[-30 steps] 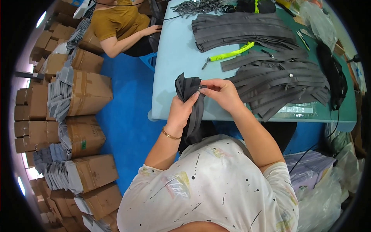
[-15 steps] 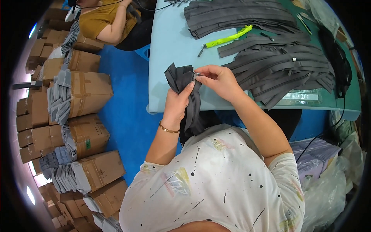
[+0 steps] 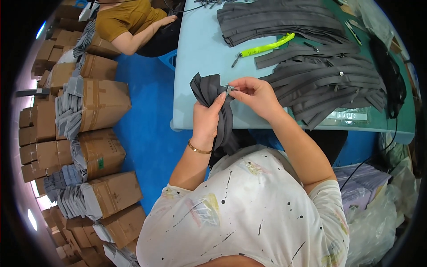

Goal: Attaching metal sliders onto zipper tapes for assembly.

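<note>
Lowered since earlier, a co-worker's hand (image 3: 169, 20) sits at eleven o'clock, while the left hand (image 3: 206, 119) clasps long dark-grey fabric zipper strips (image 3: 207, 86) slanting eleven-to-five and the right hand (image 3: 256, 95) pinches a small grey metal piece (image 3: 229, 90) at their two-o'clock edge.

Beyond your left grip (image 3: 206, 119) and out past your right grip (image 3: 255, 95) spreads the bench (image 3: 195, 55), pale blue nearer your left and darker green farther right. Left of your left grip you have a bright blue floor (image 3: 144, 113), then rows of brown cartons (image 3: 106, 104) stacked along that side. Farther left, a strip light (image 3: 32, 221) glows white. A blue seat (image 3: 167, 60) stands ahead and left of your left grip, beside the bench. Well to the right and nearer you than your right grip, clear plastic sheeting (image 3: 373, 238) lies heaped.
</note>
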Tool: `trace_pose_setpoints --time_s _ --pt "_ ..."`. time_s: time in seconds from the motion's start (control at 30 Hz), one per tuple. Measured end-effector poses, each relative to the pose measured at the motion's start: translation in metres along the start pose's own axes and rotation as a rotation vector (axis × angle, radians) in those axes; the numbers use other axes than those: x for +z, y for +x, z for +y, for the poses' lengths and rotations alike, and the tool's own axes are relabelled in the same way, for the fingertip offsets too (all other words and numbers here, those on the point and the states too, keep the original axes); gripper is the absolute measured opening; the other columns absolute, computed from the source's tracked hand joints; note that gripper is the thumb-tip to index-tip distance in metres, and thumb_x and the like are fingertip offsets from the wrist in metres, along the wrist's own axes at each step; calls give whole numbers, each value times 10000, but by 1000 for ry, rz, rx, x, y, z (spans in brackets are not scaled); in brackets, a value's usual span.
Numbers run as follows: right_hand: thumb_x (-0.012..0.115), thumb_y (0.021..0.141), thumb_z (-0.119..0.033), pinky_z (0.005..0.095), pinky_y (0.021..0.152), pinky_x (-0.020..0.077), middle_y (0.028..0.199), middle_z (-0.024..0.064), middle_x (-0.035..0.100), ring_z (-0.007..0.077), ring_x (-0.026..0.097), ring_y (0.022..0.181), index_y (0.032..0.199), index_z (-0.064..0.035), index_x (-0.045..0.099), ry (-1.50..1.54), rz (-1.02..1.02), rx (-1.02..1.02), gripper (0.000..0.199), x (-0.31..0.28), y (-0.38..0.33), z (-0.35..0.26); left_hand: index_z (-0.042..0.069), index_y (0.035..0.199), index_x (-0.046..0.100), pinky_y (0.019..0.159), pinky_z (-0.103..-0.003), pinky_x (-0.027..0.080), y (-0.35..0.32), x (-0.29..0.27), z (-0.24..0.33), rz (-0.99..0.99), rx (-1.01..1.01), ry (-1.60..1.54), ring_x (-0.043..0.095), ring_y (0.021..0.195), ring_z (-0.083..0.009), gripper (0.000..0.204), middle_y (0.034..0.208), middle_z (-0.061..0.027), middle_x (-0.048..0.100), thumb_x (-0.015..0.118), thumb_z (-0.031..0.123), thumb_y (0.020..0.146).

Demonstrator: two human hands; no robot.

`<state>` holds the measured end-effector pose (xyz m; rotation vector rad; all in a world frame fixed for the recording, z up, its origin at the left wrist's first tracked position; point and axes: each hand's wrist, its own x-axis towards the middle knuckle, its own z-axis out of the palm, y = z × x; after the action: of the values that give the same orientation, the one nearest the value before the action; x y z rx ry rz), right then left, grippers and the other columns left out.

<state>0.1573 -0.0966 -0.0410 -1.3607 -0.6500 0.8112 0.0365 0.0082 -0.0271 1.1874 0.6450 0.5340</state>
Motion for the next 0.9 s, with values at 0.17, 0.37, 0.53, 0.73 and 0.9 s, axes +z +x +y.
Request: trace_pose_setpoints --time_s 0.17,0.37,0.53,0.73,0.9 --pt "653 802 -44 205 746 470 911 18 637 62 577 804 1045 -34 640 13 -4 8 243 2 -2 -4 10 982 599 709 -223 426 0 1 0 33 -30 31 532 809 -73 199 921 -11 610 665 109 822" --pt "654 800 -35 199 722 475 903 16 631 58 572 796 1040 -34 632 -33 -3 -2 241 2 -1 -1 35 901 615 475 -192 326 -2 1 8 38 -88 163 441 572 -25 184 747 29 580 704 156 795" --pt "676 779 -19 194 695 478 852 8 609 60 566 766 976 -22 595 -34 -12 17 213 1 1 -1 56 828 616 384 -197 226 3 2 5 69 -99 135 334 447 -15 171 629 50 524 728 173 770" --pt "672 775 -6 198 696 481 859 13 614 63 571 769 965 -23 597 -29 -26 19 205 1 1 -3 61 824 613 392 -193 233 3 3 5 70 -100 139 345 454 -18 171 633 49 520 732 167 763" --pt "664 779 -6 202 701 482 866 13 623 62 577 770 980 -34 613 -35 -32 15 209 2 0 -4 65 818 607 396 -189 253 1 5 6 89 -88 135 370 460 -22 173 633 47 522 735 166 759"
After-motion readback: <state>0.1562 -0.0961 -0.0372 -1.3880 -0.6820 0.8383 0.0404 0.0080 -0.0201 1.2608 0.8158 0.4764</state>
